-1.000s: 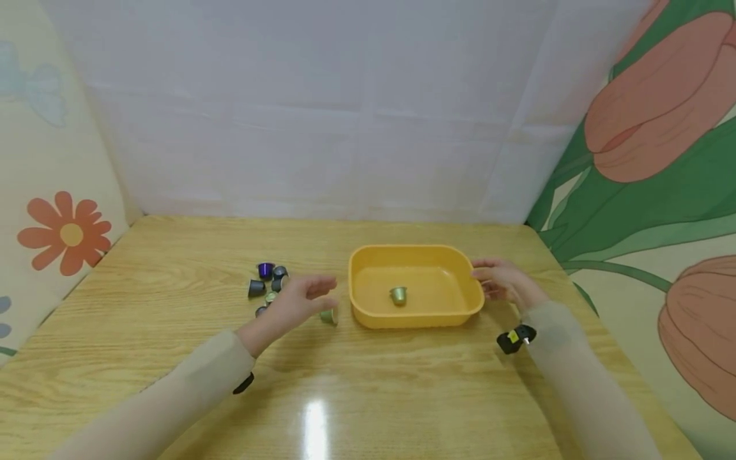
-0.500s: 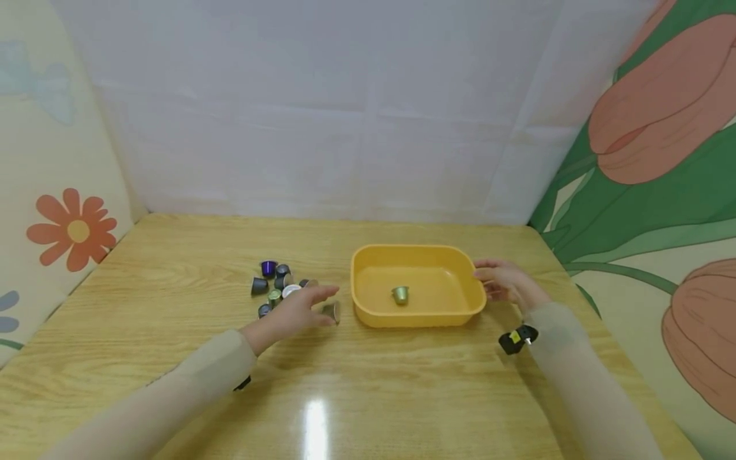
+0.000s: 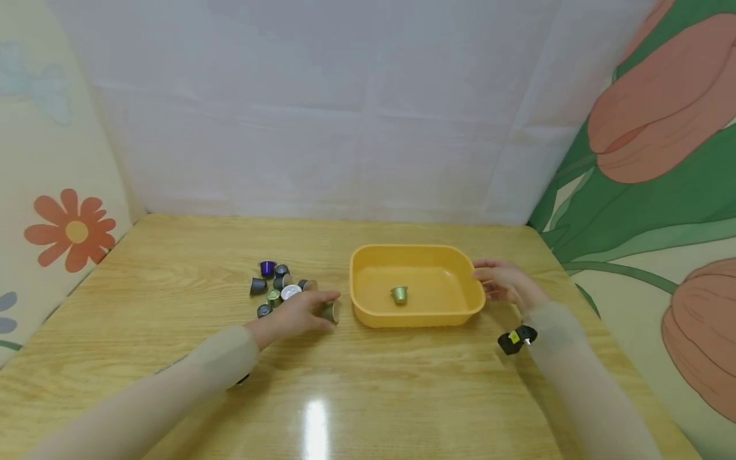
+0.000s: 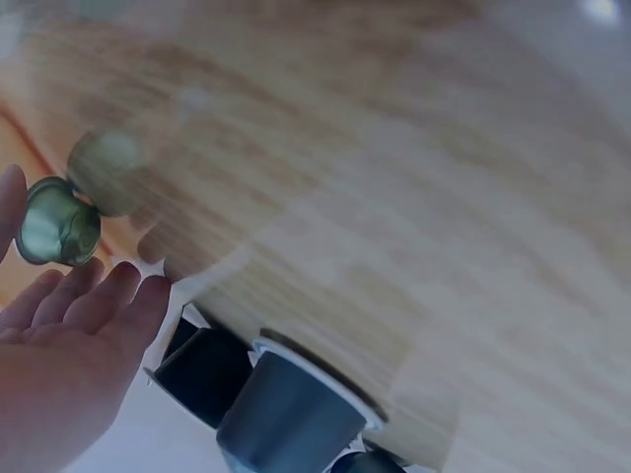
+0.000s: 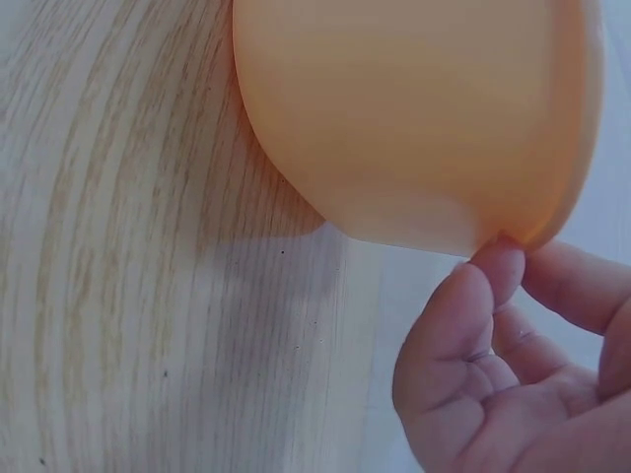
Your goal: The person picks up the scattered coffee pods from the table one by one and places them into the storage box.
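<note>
In the head view my left hand is at a green coffee capsule lying on its side on the table. Thumb and fingers stand on either side of this capsule in the left wrist view and appear to pinch it. My right hand holds the right end of a yellow plastic tub, pinching its rim between fingertips, as the right wrist view shows. Inside the tub lies a gold-green capsule.
Around the left hand lie several more capsules: a purple one, a dark one, a green one and one with its pale lid up. A white cloth hangs behind the wooden table.
My left hand has lowered and come round the green capsule, its thumb and fingers now close against it. The right hand and the tub have stayed in place.
</note>
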Demonstrator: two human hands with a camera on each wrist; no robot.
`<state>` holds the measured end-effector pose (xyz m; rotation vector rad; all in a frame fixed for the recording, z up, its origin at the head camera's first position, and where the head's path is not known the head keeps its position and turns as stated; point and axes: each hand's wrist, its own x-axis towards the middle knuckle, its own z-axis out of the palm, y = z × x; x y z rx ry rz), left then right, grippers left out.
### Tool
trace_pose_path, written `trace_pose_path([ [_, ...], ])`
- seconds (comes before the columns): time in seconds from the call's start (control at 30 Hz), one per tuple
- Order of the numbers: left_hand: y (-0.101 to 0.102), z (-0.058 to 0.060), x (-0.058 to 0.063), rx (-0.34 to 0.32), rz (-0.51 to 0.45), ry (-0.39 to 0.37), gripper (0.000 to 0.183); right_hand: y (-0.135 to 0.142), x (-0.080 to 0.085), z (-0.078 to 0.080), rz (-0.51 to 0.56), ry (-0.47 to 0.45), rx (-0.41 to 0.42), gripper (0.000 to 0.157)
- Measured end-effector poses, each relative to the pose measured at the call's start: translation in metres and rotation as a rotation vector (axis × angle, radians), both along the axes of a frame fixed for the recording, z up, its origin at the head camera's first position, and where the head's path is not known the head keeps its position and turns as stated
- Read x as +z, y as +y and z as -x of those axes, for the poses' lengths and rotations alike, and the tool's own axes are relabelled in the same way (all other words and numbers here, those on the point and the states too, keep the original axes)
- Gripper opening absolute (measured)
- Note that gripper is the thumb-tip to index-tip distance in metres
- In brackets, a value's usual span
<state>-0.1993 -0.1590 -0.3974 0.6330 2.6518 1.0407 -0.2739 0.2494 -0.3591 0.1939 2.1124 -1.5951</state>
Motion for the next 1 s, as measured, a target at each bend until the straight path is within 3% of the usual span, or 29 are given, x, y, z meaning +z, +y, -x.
trace_pose_path([
  [0.37,0.0042,0.0020,-0.0040,0.012,0.097,0.029,0.059,0.0016,-0.0041,0.0030,0.012,-0.004,-0.018,0.046],
  [0.7,0.0050,0.0032,-0.0018,0.011,0.087,0.042,0.051,0.0021,-0.0043,0.0021,-0.019,0.005,-0.004,0.049],
  [1.0,0.0007,0.0030,-0.0014,0.058,0.004,-0.007,0.051,0.0017,-0.0023,0.0005,-0.037,0.015,-0.008,0.049],
])
